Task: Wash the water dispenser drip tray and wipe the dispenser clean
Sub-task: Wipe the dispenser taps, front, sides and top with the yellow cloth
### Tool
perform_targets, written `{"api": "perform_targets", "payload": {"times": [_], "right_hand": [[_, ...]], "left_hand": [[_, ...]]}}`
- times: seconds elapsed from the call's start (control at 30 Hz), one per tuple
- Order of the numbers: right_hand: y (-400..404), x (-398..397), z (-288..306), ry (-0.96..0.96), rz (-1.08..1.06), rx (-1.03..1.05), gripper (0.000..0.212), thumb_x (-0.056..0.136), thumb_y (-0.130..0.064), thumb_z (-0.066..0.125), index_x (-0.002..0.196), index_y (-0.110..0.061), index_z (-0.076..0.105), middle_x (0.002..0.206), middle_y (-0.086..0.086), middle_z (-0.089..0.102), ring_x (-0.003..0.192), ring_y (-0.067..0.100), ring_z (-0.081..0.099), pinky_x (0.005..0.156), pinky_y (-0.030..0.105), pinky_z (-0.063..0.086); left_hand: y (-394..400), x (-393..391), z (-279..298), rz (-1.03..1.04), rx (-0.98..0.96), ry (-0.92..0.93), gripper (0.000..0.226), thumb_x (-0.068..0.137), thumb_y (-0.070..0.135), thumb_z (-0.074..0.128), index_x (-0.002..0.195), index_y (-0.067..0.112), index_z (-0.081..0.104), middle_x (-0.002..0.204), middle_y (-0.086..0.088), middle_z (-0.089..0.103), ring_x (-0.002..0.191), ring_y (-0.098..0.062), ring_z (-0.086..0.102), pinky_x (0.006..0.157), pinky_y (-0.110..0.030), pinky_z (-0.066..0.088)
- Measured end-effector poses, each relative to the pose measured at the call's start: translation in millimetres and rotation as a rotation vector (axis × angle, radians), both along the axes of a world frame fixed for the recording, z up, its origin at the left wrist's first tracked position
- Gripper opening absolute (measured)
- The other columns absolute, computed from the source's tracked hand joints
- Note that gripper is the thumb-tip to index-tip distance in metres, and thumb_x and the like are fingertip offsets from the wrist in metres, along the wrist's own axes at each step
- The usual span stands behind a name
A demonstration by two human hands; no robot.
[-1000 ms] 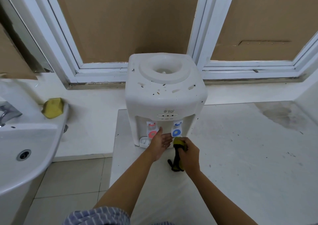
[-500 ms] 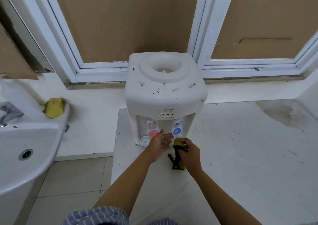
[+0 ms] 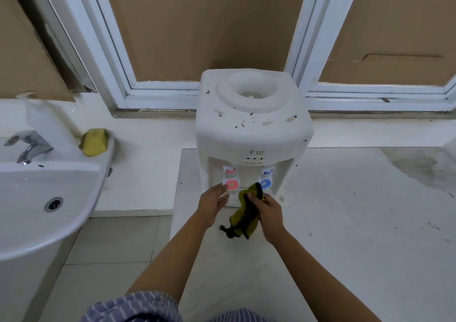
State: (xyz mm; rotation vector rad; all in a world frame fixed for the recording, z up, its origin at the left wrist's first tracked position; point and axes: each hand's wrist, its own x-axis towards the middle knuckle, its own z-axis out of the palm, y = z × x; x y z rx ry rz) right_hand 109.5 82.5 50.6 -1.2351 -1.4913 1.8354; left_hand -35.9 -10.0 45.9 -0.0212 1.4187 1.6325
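A white tabletop water dispenser point(image 3: 251, 129), speckled with dark dirt on top, stands on a low white platform. Its red tap point(image 3: 231, 183) and blue tap point(image 3: 265, 183) hang over the white drip tray point(image 3: 234, 196) at its foot. My left hand point(image 3: 212, 204) reaches to the tray's left end under the red tap, fingers extended; whether it touches the tray I cannot tell. My right hand point(image 3: 269, 210) grips a yellow-green cloth with black trim point(image 3: 244, 219) in front of the tray, its tail hanging down to the platform.
A white washbasin point(image 3: 47, 198) with a chrome tap point(image 3: 27, 146) stands at the left. A yellow sponge point(image 3: 95, 141) lies on its back right corner. The platform point(image 3: 357, 210) is stained and dusty. Behind run a white ledge and boarded window frames.
My left hand has slid left, from between the taps to the tray's left end. My right hand has raised the cloth a little, so more of it hangs loose.
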Motion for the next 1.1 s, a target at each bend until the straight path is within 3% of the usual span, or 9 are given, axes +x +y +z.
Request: {"api": "perform_targets", "payload": {"times": [0.1,0.17,0.37,0.47,0.57,0.73,0.97,1.1], "right_hand": [[-11,-17,25,0.011,-0.002,0.295,0.017,0.083,-0.029,0.076,0.090,-0.014,0.071,0.076,-0.006,0.066,0.070,0.002,0.061,0.069,0.017,0.047],[-16,-27,37,0.043,-0.031,0.448,0.014,0.085,-0.024,0.074,0.098,-0.017,0.071,0.085,-0.011,0.069,0.078,-0.005,0.063,0.070,0.008,0.046],[-27,-46,28,-0.003,-0.005,0.597,0.020,0.075,-0.004,0.077,0.093,-0.014,0.074,0.090,-0.001,0.069,0.082,0.005,0.063,0.073,0.012,0.048],[-40,-52,30,-0.022,0.167,0.656,0.029,0.077,0.005,0.070,0.093,-0.020,0.073,0.090,-0.007,0.067,0.086,0.000,0.064,0.078,0.008,0.047],[-46,-54,30,-0.010,0.219,0.697,0.032,0.078,0.008,0.066,0.097,-0.017,0.074,0.091,-0.010,0.068,0.088,-0.008,0.062,0.081,0.008,0.048],[-25,-41,21,-0.026,0.041,0.705,0.026,0.076,0.003,0.074,0.095,-0.014,0.075,0.087,-0.003,0.070,0.084,-0.004,0.062,0.075,0.008,0.046],[-28,-47,18,-0.105,0.207,0.733,0.033,0.074,0.002,0.073,0.102,-0.016,0.075,0.096,-0.001,0.070,0.088,0.005,0.062,0.083,0.008,0.047],[-25,-41,17,-0.055,0.049,0.674,0.026,0.078,-0.003,0.075,0.099,-0.018,0.073,0.094,-0.003,0.066,0.092,0.002,0.059,0.080,0.007,0.045]], "left_hand": [[2,1,6,-0.020,0.019,0.036,0.041,0.089,0.020,0.068,0.126,0.003,0.061,0.121,-0.010,0.067,0.109,-0.023,0.065,0.095,-0.029,0.051],[0,5,10,-0.024,0.044,0.025,0.036,0.094,0.025,0.060,0.123,0.003,0.062,0.120,-0.011,0.067,0.109,-0.023,0.064,0.094,-0.029,0.050],[-5,8,16,0.007,0.069,-0.016,0.053,0.103,0.041,0.033,0.127,0.000,0.055,0.116,-0.016,0.064,0.106,-0.024,0.061,0.105,-0.035,0.043],[-7,6,17,-0.002,0.107,-0.075,0.062,0.101,0.052,0.023,0.128,0.006,0.055,0.120,-0.015,0.063,0.113,-0.025,0.058,0.106,-0.037,0.042],[-7,6,15,0.002,0.113,-0.121,0.063,0.100,0.056,0.017,0.112,0.013,0.062,0.112,-0.012,0.066,0.105,-0.022,0.061,0.100,-0.036,0.042],[-4,1,13,-0.039,0.038,-0.045,0.073,0.100,0.056,0.016,0.130,0.002,0.055,0.128,-0.019,0.059,0.121,-0.028,0.054,0.109,-0.035,0.039],[-2,-1,12,-0.033,0.056,-0.062,0.069,0.102,0.052,0.017,0.127,0.001,0.056,0.117,-0.014,0.062,0.116,-0.025,0.055,0.099,-0.031,0.042],[-1,-2,13,-0.051,0.030,-0.051,0.069,0.101,0.053,0.018,0.127,0.001,0.056,0.109,-0.011,0.065,0.115,-0.026,0.056,0.103,-0.031,0.041]]}}
